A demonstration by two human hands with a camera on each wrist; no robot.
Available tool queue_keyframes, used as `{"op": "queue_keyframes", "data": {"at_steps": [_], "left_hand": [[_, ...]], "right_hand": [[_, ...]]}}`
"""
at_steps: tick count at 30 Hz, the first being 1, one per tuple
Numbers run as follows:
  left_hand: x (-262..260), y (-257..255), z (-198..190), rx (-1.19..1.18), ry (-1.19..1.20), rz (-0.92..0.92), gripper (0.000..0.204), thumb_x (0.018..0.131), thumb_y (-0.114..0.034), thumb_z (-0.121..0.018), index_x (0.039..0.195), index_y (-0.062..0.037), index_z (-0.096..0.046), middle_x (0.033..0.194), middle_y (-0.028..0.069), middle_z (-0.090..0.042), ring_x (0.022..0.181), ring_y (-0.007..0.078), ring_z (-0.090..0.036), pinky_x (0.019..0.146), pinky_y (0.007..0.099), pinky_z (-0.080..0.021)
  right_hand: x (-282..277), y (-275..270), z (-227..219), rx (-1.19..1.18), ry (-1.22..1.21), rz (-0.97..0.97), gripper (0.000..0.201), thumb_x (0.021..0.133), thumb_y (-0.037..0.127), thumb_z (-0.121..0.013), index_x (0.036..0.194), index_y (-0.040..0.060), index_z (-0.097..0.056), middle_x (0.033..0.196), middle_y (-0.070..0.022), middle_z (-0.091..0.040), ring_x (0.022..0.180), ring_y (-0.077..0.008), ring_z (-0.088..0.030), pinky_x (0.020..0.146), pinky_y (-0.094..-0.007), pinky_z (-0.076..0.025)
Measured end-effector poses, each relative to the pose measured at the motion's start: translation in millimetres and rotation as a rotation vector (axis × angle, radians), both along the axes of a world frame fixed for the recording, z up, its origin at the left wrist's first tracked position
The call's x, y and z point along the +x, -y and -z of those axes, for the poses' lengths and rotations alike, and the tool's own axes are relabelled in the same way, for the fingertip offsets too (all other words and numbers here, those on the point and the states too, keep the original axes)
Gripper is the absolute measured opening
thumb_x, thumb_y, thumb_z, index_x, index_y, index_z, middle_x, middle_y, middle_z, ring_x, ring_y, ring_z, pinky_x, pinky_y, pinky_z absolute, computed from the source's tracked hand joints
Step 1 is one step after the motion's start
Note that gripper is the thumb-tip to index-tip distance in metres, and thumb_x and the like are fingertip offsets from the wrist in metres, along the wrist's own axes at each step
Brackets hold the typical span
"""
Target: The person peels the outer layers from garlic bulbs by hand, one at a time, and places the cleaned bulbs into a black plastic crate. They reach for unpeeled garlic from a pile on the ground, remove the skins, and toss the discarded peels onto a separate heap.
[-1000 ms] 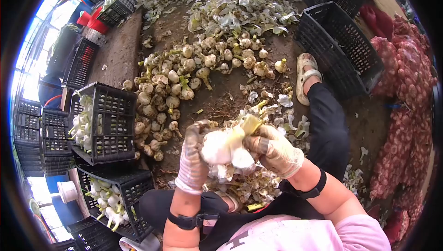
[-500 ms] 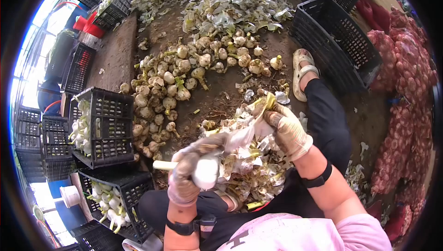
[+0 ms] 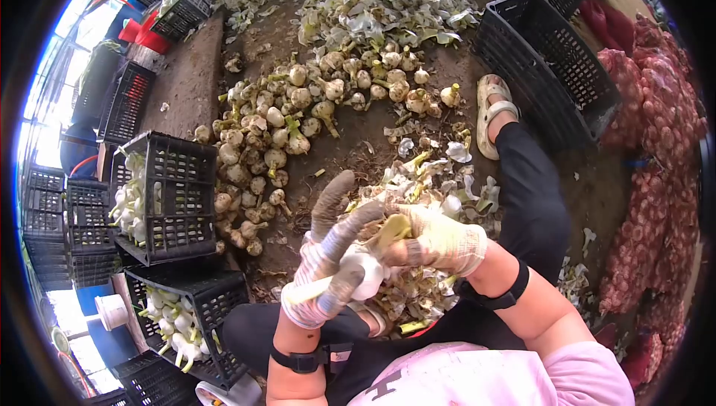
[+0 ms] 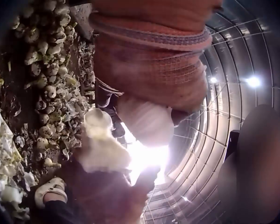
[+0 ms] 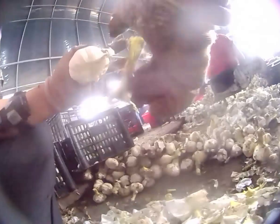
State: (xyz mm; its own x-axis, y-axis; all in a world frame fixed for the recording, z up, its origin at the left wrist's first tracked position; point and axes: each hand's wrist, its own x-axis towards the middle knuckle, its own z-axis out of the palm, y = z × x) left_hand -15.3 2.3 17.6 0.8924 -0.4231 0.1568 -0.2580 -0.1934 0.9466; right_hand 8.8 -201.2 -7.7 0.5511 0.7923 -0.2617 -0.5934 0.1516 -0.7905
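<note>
Bulb in the left hand, husk in the right

The left hand (image 3: 319, 258) grips a white bulb (image 3: 366, 275), thumb against its side, while two fingers stretch out ahead. The bulb's stalk (image 3: 304, 290) points back toward the wrist. Just right of it, the gloved right hand (image 3: 445, 242) pinches a yellow-green husk (image 3: 394, 229) between thumb and fingers. Whether husk and bulb touch is hard to tell.

Below both hands lie scraps (image 3: 419, 298). Ahead and left of the left hand spread dirty bulbs (image 3: 274, 158); farther ahead rises a heap of peelings (image 3: 388, 7). Well to the left hand's left stands an upper crate (image 3: 181, 201), with a lower crate (image 3: 212, 309) nearer the body; both hold pale bulbs. Ahead and right of the right hand are a sandal (image 3: 488, 126) and, beyond it, a far crate (image 3: 514, 63). Red sacks (image 3: 645, 249) lie well to its right.
</note>
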Motion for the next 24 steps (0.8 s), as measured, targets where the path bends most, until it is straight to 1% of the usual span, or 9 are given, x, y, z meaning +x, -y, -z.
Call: {"op": "queue_keyframes", "data": {"at_steps": [4,5,6,9,13,17,21,22,24], "left_hand": [[-1.4,5.9,-0.7,0.13,0.172,-0.276,0.068,0.084,-0.058,-0.049,0.132,-0.009,-0.051,0.138,0.0194,-0.034,0.11,0.0291,-0.051,0.092,0.0379,-0.043],[3.7,-2.3,12.3,0.235,0.317,-0.384,0.07,0.084,-0.061,-0.049,0.127,-0.0066,-0.053,0.134,0.0181,-0.038,0.098,0.0239,-0.056,0.079,0.0318,-0.048],[-1.8,0.3,7.6,0.361,0.191,-0.515,0.075,0.083,-0.066,-0.05,0.121,-0.0017,-0.055,0.119,0.0156,-0.051,0.084,0.0184,-0.06,0.069,0.028,-0.049],[-5.8,-6.1,1.3,-0.021,-0.469,-0.383,0.076,0.08,-0.064,-0.057,0.119,0.0011,-0.054,0.096,0.0077,-0.064,0.079,0.0142,-0.063,0.062,0.0251,-0.051],[-7.7,-5.4,3.0,-0.404,-0.695,-0.286,0.07,0.081,-0.058,-0.061,0.12,-0.0011,-0.055,0.105,0.0094,-0.063,0.086,0.0152,-0.065,0.065,0.0264,-0.054],[-13.0,-7.8,3.9,-0.815,-0.603,-0.156,0.054,0.078,-0.013,-0.073,0.126,-0.0024,-0.052,0.124,0.0173,-0.056,0.116,0.0276,-0.054,0.098,0.0429,-0.045],[-7.5,-5.3,-1.6,-1.085,-0.679,-0.272,0.049,0.083,-0.013,-0.068,0.127,-0.0059,-0.05,0.126,0.0172,-0.055,0.117,0.029,-0.053,0.097,0.046,-0.047],[-10.0,-10.7,4.6,-1.13,-0.699,-0.319,0.047,0.084,-0.015,-0.067,0.128,-0.0054,-0.049,0.125,0.0162,-0.055,0.117,0.0286,-0.053,0.098,0.0459,-0.046],[-9.6,-12.8,7.8,-1.1,-0.806,-0.461,0.045,0.085,-0.017,-0.066,0.125,-0.0038,-0.05,0.125,0.0136,-0.055,0.115,0.027,-0.054,0.099,0.0432,-0.046]], "right_hand": [[-11.8,-11.9,5.4,0.331,-0.011,0.305,0.049,0.08,0.022,-0.069,0.121,0.0036,-0.051,0.105,-0.0027,-0.06,0.093,-0.0074,-0.055,0.081,-0.0251,-0.046],[-11.1,-9.2,2.6,0.147,0.006,0.288,0.048,0.079,0.017,-0.068,0.122,0.0038,-0.05,0.111,-0.0049,-0.06,0.101,-0.0103,-0.055,0.089,-0.0288,-0.045],[-11.1,-11.0,5.2,0.147,0.007,0.289,0.048,0.079,0.017,-0.068,0.122,0.0038,-0.05,0.111,-0.0049,-0.06,0.101,-0.0103,-0.055,0.089,-0.0288,-0.045],[-10.5,-28.1,22.5,0.176,0.259,0.558,0.034,0.083,0.013,-0.06,0.116,0.0051,-0.052,0.104,-0.004,-0.061,0.096,-0.0094,-0.056,0.083,-0.026,-0.046],[-8.0,-19.1,7.1,0.329,-0.127,0.477,0.022,0.086,0.019,-0.066,0.1,0.0075,-0.053,0.095,-0.0041,-0.061,0.088,-0.0116,-0.058,0.078,-0.0271,-0.048],[2.8,-16.7,-1.6,0.547,-0.379,0.617,0.051,0.081,0.026,-0.072,0.122,0.0044,-0.05,0.104,-0.0056,-0.062,0.09,-0.0135,-0.061,0.08,-0.0297,-0.051],[-4.2,-12.6,4.9,0.1,0.101,0.6,0.057,0.081,0.021,-0.07,0.129,0.0036,-0.043,0.109,-0.0023,-0.056,0.09,-0.01,-0.055,0.075,-0.0249,-0.046],[-6.5,-17.9,11.2,0.294,-0.203,0.479,0.069,0.078,0.027,-0.073,0.133,0.0068,-0.038,0.119,-0.0044,-0.048,0.096,-0.0123,-0.052,0.08,-0.0281,-0.045],[-14.8,-29.4,6.5,-0.033,0.624,0.612,0.067,0.069,0.015,-0.078,0.126,0.0107,-0.043,0.12,-0.0071,-0.045,0.101,-0.0183,-0.052,0.081,-0.0333,-0.047]]}}
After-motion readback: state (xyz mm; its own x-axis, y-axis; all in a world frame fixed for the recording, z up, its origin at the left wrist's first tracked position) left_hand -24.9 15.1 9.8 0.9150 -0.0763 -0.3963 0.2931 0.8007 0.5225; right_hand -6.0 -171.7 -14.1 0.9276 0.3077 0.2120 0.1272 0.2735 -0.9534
